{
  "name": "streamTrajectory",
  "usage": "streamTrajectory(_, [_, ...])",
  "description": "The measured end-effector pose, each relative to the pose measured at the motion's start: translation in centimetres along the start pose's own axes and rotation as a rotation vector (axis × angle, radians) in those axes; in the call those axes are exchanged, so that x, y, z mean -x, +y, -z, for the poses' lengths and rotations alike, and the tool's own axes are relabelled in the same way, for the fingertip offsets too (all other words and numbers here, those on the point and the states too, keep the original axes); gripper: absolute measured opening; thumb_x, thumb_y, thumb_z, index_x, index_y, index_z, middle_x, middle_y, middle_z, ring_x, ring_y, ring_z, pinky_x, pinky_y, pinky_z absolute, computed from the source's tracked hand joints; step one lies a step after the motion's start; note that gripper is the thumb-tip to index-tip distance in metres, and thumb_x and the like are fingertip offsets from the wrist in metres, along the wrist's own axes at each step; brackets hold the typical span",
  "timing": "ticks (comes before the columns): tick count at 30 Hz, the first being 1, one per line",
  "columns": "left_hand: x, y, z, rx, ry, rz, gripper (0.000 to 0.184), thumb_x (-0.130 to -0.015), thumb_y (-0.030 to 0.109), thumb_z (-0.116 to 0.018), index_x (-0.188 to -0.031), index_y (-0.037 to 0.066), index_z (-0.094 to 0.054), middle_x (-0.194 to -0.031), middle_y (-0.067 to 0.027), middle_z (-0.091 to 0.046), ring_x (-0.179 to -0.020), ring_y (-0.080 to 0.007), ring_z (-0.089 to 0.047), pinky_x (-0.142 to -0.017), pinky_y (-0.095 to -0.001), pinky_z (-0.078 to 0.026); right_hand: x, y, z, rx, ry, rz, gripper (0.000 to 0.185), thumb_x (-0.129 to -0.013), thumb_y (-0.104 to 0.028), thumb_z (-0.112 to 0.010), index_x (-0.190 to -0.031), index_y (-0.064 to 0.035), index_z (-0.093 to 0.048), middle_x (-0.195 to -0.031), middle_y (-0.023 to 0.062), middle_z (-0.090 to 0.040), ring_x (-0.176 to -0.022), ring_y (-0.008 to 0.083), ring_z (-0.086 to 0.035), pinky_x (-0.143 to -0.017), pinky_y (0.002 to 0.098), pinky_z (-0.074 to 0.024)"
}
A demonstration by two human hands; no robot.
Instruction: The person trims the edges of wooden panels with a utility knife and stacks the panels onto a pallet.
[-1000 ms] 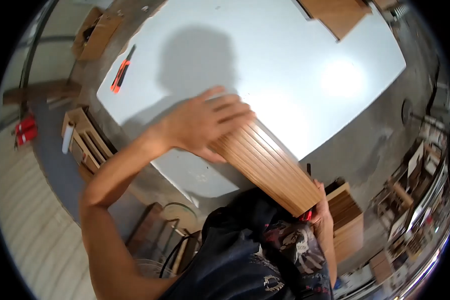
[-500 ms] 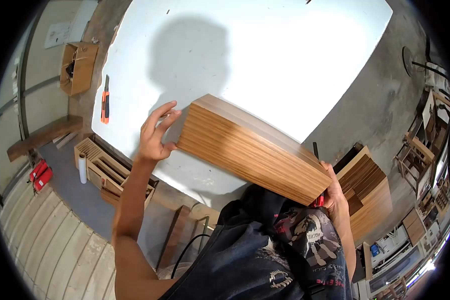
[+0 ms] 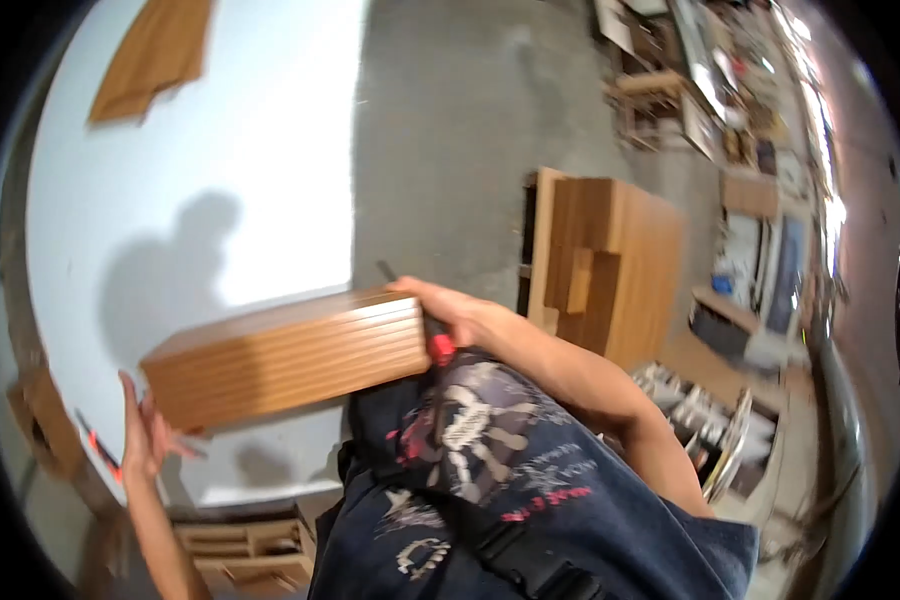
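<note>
A long, block-shaped wood-grain piece (image 3: 290,365) is in front of my body, with lines along its face like stacked boards. My right hand (image 3: 445,305) is closed at its right end. A red-handled tool (image 3: 442,348) is at that same hand, with a thin dark tip showing above the fingers; its kind is unclear. My left hand (image 3: 148,430) is open beside the left end, fingers spread and partly blurred. Whether its fingers touch the piece I cannot tell.
Beneath is a white-topped table (image 3: 280,130), with a brown wooden panel (image 3: 160,60) at its far side. An orange cutter (image 3: 103,455) lies near the left edge. A wooden cabinet-like piece (image 3: 640,265) stands on the floor to the right. Below the table is a slotted wooden rack (image 3: 245,545).
The view has swung right, so the table and cutter appear further left. The wood-grain piece has turned; its right end now sits higher than its left. The left hand stays open.
</note>
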State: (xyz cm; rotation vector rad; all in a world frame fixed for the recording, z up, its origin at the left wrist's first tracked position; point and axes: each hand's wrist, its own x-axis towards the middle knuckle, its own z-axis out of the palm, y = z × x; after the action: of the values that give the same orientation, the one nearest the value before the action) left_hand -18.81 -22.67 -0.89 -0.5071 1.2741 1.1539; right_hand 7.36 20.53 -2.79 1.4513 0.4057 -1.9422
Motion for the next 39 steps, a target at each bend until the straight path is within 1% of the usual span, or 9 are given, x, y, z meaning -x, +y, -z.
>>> streamTrajectory(4, [-2.6, 4.3, 0.3, -0.084, 0.018, 0.195, 0.110, -0.081, 0.094, -0.037, -0.141, 0.003, -0.050, -0.094, -0.0163, -0.074, -0.064, -0.0371, -0.073, -0.044, -0.0545, -0.060, 0.7, 0.4, 0.3, 0.036, -0.087, 0.043, 0.039, -0.089, -0.050, -0.065, -0.091, -0.0122, -0.055, -0.090, 0.0061, -0.063, -0.077, 0.0295, -0.065, -0.062, 0.0467, -0.0538])
streamTrajectory(9, [-3.1, 5.7, -3.4, -0.273, 0.051, 0.284, 0.095, -0.088, 0.082, -0.043, -0.141, 0.004, -0.050, -0.108, -0.0163, -0.072, -0.073, -0.0366, -0.074, -0.045, -0.0547, -0.062, -6.9, 3.4, 3.8, -0.061, -0.195, 0.156, 0.064, -0.083, -0.053, -0.069, -0.113, -0.0075, -0.036, -0.107, 0.0319, -0.052, -0.089, 0.0546, -0.063, -0.066, 0.0762, -0.0512])
streamTrajectory(10, [-3.4, 5.5, -2.6, -0.268, 0.041, 0.300, 0.092, -0.088, 0.080, -0.045, -0.142, 0.005, -0.049, -0.112, -0.0166, -0.071, -0.076, -0.0366, -0.075, -0.046, -0.0551, -0.062, -6.9, 3.7, 3.5, -0.046, -0.121, 0.183, 0.066, -0.084, -0.053, -0.069, -0.122, -0.0072, -0.041, -0.117, 0.0286, -0.050, -0.100, 0.0549, -0.062, -0.068, 0.0779, -0.0517])
streamTrajectory(11, [-4.2, 5.4, -1.4, -0.262, 0.033, 0.317, 0.089, -0.089, 0.077, -0.046, -0.143, 0.006, -0.049, -0.116, -0.0169, -0.070, -0.078, -0.0367, -0.075, -0.047, -0.0554, -0.062, -6.3, 4.0, 3.6, -0.072, -0.111, 0.226, 0.071, -0.084, -0.049, -0.072, -0.133, -0.0073, -0.042, -0.123, 0.0179, -0.050, -0.107, 0.0391, -0.058, -0.079, 0.0619, -0.0527])
streamTrajectory(15, [-3.3, 4.0, -4.5, -0.264, 0.149, 0.179, 0.083, -0.090, 0.072, -0.048, -0.141, 0.006, -0.051, -0.121, -0.0155, -0.068, -0.085, -0.0354, -0.074, -0.048, -0.0529, -0.063, -10.6, 6.7, 5.3, -0.070, 0.222, 0.655, 0.086, -0.083, -0.042, -0.077, -0.148, -0.0026, -0.037, -0.143, 0.0099, -0.042, -0.144, 0.0240, -0.035, -0.094, 0.0488, -0.0508])
streamTrajectory(20, [-3.8, 1.9, -12.0, -0.476, 0.184, -0.123, 0.087, -0.089, 0.072, -0.057, -0.146, 0.007, -0.047, -0.136, -0.0141, -0.060, -0.116, -0.0288, -0.064, -0.088, -0.0459, -0.059, 4.8, 7.5, 14.0, 0.067, -0.068, 0.525, 0.078, -0.086, -0.050, -0.075, -0.137, 0.0025, -0.048, -0.098, 0.0131, -0.061, -0.083, 0.0164, -0.068, -0.060, 0.0298, -0.0585])
streamTrajectory(23, [-5.0, 1.2, -17.5, -0.635, 0.174, -0.265, 0.101, -0.085, 0.069, -0.063, -0.159, 0.009, -0.032, -0.156, -0.0149, -0.042, -0.143, -0.0291, -0.040, -0.116, -0.0440, -0.033, 5.3, 11.2, 20.4, -0.050, 0.101, 0.755, 0.070, -0.088, -0.053, -0.075, -0.129, -0.0008, -0.053, -0.077, 0.0056, -0.055, -0.055, 0.0124, -0.057, -0.050, 0.0257, -0.0479])
streamTrajectory(28, [-5.7, -2.2, -37.4, -0.944, -0.125, -0.607, 0.113, -0.075, 0.072, -0.066, -0.157, -0.001, -0.033, -0.153, -0.0197, -0.044, -0.141, -0.0306, -0.041, -0.117, -0.0425, -0.031, 8.2, 18.4, 33.0, -0.151, 0.150, 1.194, 0.041, -0.089, -0.045, -0.076, -0.090, -0.0082, -0.057, -0.068, -0.0015, -0.051, -0.055, 0.0092, -0.050, -0.046, 0.0272, -0.0368])
streamTrajectory(39, [-13.2, -16.9, -63.4, -1.028, -0.416, -0.329, 0.080, -0.075, 0.036, -0.064, -0.141, -0.006, -0.049, -0.133, -0.0146, -0.060, -0.122, -0.0260, -0.057, -0.106, -0.0370, -0.043, 12.8, 34.5, 55.3, -0.363, 0.448, 1.385, 0.045, -0.084, -0.040, -0.079, -0.078, -0.0096, -0.047, -0.077, -0.0077, -0.040, -0.073, 0.0069, -0.038, -0.062, 0.0282, -0.0330])
